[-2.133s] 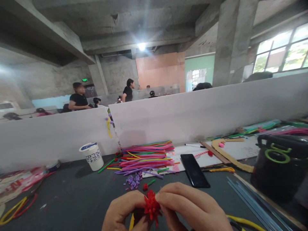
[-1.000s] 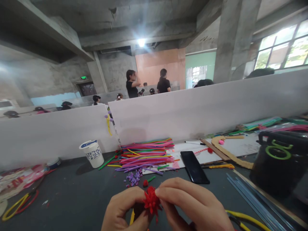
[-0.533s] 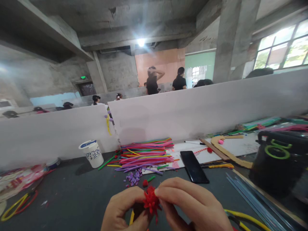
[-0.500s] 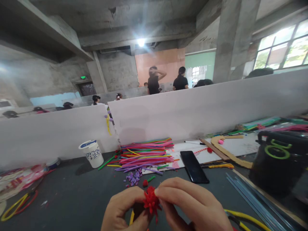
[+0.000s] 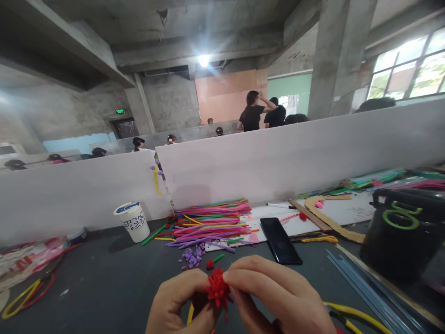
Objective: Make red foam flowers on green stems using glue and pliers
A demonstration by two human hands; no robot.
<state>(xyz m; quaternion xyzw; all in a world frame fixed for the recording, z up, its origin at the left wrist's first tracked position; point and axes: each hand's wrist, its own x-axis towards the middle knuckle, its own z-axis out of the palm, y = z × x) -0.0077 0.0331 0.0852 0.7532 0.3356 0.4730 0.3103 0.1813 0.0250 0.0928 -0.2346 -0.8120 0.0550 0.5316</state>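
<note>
A spiky red flower-like piece [image 5: 219, 288] is held between both hands at the bottom centre. My left hand [image 5: 181, 301] grips it from the left, thumb and forefinger closed around its side. On the right, the fingertips of my right hand [image 5: 278, 294] pinch its edge. Just beyond lies a small red ball with a green stem [image 5: 210, 264], near a scatter of short purple pieces [image 5: 192, 256]. Behind these is a pile of coloured fuzzy sticks [image 5: 212, 222]. Something yellow, partly hidden, shows below my left hand.
A white cup [image 5: 134, 222] stands left of the pile, a black phone [image 5: 281, 241] right of it. Yellow-handled tools [image 5: 358, 315] and clear strips [image 5: 375, 292] lie right, near a black container [image 5: 403, 236]. Scissors [image 5: 29, 297] rest far left. A white partition [image 5: 278, 162] runs behind.
Beyond the partition, a standing person in black has moved right, beside another person. My hands and the red piece look almost unmoved.
</note>
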